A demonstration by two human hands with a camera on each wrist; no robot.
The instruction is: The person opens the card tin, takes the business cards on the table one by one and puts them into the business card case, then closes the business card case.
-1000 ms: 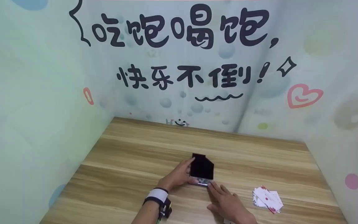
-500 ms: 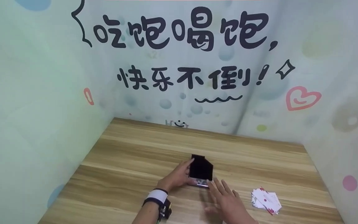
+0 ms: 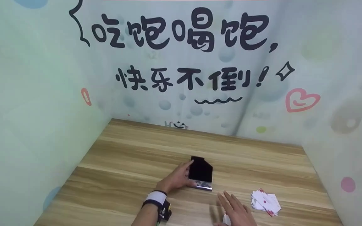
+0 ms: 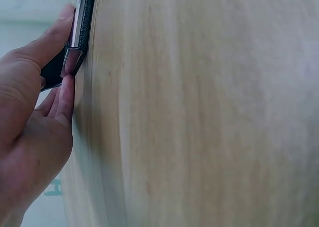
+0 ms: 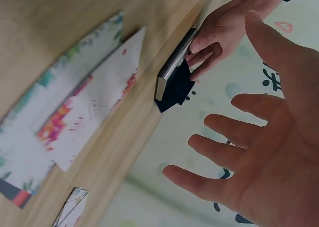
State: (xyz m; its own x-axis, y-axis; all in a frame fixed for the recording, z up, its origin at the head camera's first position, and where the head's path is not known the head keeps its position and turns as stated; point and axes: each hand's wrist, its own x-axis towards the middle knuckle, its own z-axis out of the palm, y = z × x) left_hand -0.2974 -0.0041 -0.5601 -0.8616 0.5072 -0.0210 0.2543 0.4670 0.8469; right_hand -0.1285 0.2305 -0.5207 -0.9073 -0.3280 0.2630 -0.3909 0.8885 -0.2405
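The left hand (image 3: pixel 175 180) grips the black case (image 3: pixel 201 172) on the worktop (image 3: pixel 137 150); the right hand (image 3: pixel 237 209), spread and empty, hovers right of it. A slack left grip could let the case skid if nudged.

Soft, fairly even light fills the head view, cool overall, with a faint green cast on the left wall (image 3: pixel 20 69). The lettering (image 3: pixel 189 82) is crisp. A blurry shadow lies on the worktop (image 3: pixel 130 153) just left of the right hand (image 3: pixel 236 210). The black holder (image 3: pixel 200 171) swallows nearly all detail, though its front strip (image 3: pixel 204 188) catches a thin glint. The left wrist view is hazy, its wood grain smeared and paler towards the right. The right wrist view is dimmer, its upper-left corner shaded, the print on the cards (image 5: pixel 94 102) soft.
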